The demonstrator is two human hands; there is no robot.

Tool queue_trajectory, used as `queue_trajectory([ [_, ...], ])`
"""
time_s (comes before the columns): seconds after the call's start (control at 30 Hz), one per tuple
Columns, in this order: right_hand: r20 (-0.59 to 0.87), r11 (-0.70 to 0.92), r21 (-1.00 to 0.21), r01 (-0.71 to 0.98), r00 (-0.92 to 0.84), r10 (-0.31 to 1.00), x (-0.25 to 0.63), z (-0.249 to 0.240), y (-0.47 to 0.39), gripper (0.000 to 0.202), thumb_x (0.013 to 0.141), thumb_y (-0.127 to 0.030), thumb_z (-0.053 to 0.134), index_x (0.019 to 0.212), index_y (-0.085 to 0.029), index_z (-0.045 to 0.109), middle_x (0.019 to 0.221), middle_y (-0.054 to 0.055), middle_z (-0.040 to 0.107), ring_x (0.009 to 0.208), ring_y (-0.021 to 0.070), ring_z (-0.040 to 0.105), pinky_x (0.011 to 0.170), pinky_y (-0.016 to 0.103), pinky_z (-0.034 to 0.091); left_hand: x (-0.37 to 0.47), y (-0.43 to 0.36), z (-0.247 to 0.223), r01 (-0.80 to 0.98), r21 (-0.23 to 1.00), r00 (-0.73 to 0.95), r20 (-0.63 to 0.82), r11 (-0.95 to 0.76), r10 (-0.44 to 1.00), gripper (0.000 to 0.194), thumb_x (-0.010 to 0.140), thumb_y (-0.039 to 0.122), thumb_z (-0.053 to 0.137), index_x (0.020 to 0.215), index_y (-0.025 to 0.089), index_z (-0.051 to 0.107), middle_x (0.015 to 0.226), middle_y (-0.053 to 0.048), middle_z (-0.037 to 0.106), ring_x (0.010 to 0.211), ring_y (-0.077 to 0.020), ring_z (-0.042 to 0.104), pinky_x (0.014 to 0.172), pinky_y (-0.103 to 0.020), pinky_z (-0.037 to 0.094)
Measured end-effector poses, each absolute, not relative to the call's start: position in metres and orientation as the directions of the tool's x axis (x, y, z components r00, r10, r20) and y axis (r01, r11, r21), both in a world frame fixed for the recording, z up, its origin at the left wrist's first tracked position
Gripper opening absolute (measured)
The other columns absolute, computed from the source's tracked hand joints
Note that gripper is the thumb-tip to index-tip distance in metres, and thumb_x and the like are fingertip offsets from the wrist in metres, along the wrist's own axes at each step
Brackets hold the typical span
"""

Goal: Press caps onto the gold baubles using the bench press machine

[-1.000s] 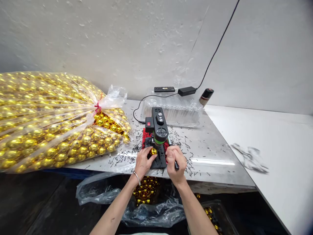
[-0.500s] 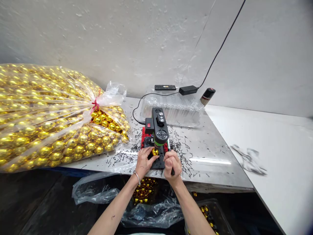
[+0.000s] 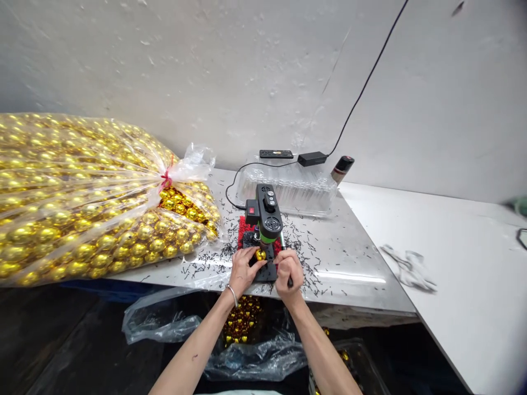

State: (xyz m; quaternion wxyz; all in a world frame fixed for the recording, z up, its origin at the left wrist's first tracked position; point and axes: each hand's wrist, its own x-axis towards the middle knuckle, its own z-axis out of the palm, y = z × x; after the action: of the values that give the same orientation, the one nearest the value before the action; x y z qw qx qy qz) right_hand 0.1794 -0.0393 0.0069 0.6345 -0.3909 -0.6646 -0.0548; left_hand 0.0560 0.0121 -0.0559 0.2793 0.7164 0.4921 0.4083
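A small black bench drill press (image 3: 269, 211) stands on a red mat (image 3: 244, 226) near the table's front edge. Beneath its head sits a shiny gold ball (image 3: 261, 254), pinched between the thumb and fingers of my left hand (image 3: 244, 269). My right hand (image 3: 289, 272) is wrapped round the black-gripped lever (image 3: 283, 241) at the machine's right side. Where the tool meets the ball is hidden under the head. Dark curly shavings (image 3: 307, 263) lie scattered around the base.
A big clear bag of gold balls (image 3: 102, 219) fills the left side. Behind the machine are a clear plastic box (image 3: 288, 189), a power adapter (image 3: 312, 158) and a spray can (image 3: 342, 169). Gloves (image 3: 410, 269) lie on the white table. Below the edge hangs an open bag of balls (image 3: 242, 321).
The view has shifted slightly. My right hand on the lever looks a little closer to the machine, and less of the lever's grip shows below it. The left hand still holds the ball.
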Motion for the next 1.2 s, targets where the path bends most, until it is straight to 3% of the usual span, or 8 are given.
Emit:
queue_trajectory([
  [0.2, 0.724, 0.556, -0.673, 0.487, 0.281, 0.63, 0.173, 0.058, -0.044, 0.032, 0.098, -0.021, 0.04, 0.066, -0.02, 0.044, 0.067, -0.001, 0.047, 0.063, 0.0113, 0.047, 0.059, 0.027, 0.038, 0.047, -0.02, -0.055, 0.496, 0.768, 0.141, 0.389, -0.405, 0.91, 0.034, 0.083, 0.037, 0.07, 0.114, 0.022, 0.069, 0.111, -0.011, 0.071, 0.103, -0.0283, 0.064, 0.095, -0.047, 0.047],
  [0.37, 0.731, 0.576, -0.667, 0.473, 0.267, 0.628, 0.172, 0.058, -0.046, 0.033, 0.097, -0.02, 0.042, 0.064, -0.02, 0.044, 0.068, -0.001, 0.048, 0.066, 0.0122, 0.048, 0.063, 0.028, 0.039, 0.023, -0.073, -0.066, 0.557, 0.678, 0.198, 0.451, -0.479, 0.87, 0.05, 0.081, 0.049, 0.069, 0.125, 0.025, 0.063, 0.118, -0.013, 0.068, 0.11, -0.0317, 0.061, 0.093, -0.047, 0.047],
  [0.53, 0.75, 0.603, -0.653, 0.459, 0.283, 0.597, 0.17, 0.046, -0.044, 0.032, 0.097, -0.019, 0.042, 0.064, -0.02, 0.045, 0.068, 0.0, 0.049, 0.066, 0.0131, 0.049, 0.062, 0.029, 0.038, -0.004, -0.022, -0.041, 0.682, 0.639, -0.043, 0.521, -0.356, 0.852, 0.034, 0.096, 0.036, 0.046, 0.121, 0.023, 0.063, 0.128, -0.014, 0.062, 0.121, -0.0303, 0.052, 0.103, -0.048, 0.039],
  [0.63, 0.76, 0.607, -0.639, 0.472, 0.268, 0.592, 0.171, 0.044, -0.044, 0.032, 0.096, -0.017, 0.042, 0.065, -0.021, 0.044, 0.069, 0.0, 0.049, 0.066, 0.013, 0.049, 0.062, 0.028, 0.039, -0.021, 0.039, -0.017, 0.754, 0.576, 0.004, 0.476, -0.315, 0.88, 0.032, 0.095, 0.028, 0.04, 0.11, 0.019, 0.067, 0.116, -0.017, 0.066, 0.113, -0.0312, 0.055, 0.102, -0.049, 0.036],
  [0.83, 0.783, 0.618, -0.598, 0.509, 0.208, 0.586, 0.174, 0.045, -0.046, 0.03, 0.095, -0.014, 0.041, 0.066, -0.021, 0.044, 0.07, 0.0, 0.049, 0.067, 0.0131, 0.049, 0.061, 0.028, 0.038, -0.044, 0.092, -0.007, 0.83, 0.502, 0.128, 0.253, -0.243, 0.959, 0.026, 0.075, 0.028, 0.068, 0.053, 0.021, 0.057, 0.056, -0.012, 0.058, 0.088, -0.0351, 0.06, 0.09, -0.048, 0.037],
  [0.97, 0.795, 0.623, -0.58, 0.525, 0.195, 0.575, 0.174, 0.045, -0.047, 0.028, 0.094, -0.014, 0.042, 0.068, -0.02, 0.047, 0.069, 0.001, 0.05, 0.065, 0.0138, 0.05, 0.059, 0.029, 0.038, -0.053, 0.081, -0.01, 0.822, 0.512, 0.135, 0.248, -0.248, 0.959, 0.014, 0.073, 0.033, 0.071, 0.067, 0.021, 0.065, 0.066, -0.011, 0.063, 0.089, -0.0321, 0.061, 0.091, -0.045, 0.038],
  [1.07, 0.8, 0.626, -0.572, 0.53, 0.191, 0.569, 0.174, 0.045, -0.046, 0.027, 0.093, -0.013, 0.042, 0.068, -0.02, 0.047, 0.068, 0.001, 0.051, 0.065, 0.0139, 0.05, 0.058, 0.029, 0.038, -0.054, 0.064, -0.004, 0.651, 0.731, 0.03, 0.247, -0.206, 0.969, 0.033, 0.078, 0.04, 0.067, 0.105, 0.021, 0.068, 0.092, -0.01, 0.068, 0.089, -0.0263, 0.061, 0.086, -0.04, 0.045],
  [1.2, 0.803, 0.63, -0.564, 0.534, 0.176, 0.569, 0.175, 0.045, -0.046, 0.027, 0.093, -0.011, 0.041, 0.068, -0.021, 0.047, 0.068, 0.001, 0.049, 0.064, 0.0135, 0.049, 0.058, 0.029, 0.038, -0.036, 0.034, -0.001, -0.088, 0.996, -0.017, -0.029, 0.028, 0.999, 0.057, 0.075, 0.047, 0.069, 0.125, 0.02, 0.06, 0.102, -0.006, 0.065, 0.087, -0.0201, 0.065, 0.074, -0.031, 0.052],
])
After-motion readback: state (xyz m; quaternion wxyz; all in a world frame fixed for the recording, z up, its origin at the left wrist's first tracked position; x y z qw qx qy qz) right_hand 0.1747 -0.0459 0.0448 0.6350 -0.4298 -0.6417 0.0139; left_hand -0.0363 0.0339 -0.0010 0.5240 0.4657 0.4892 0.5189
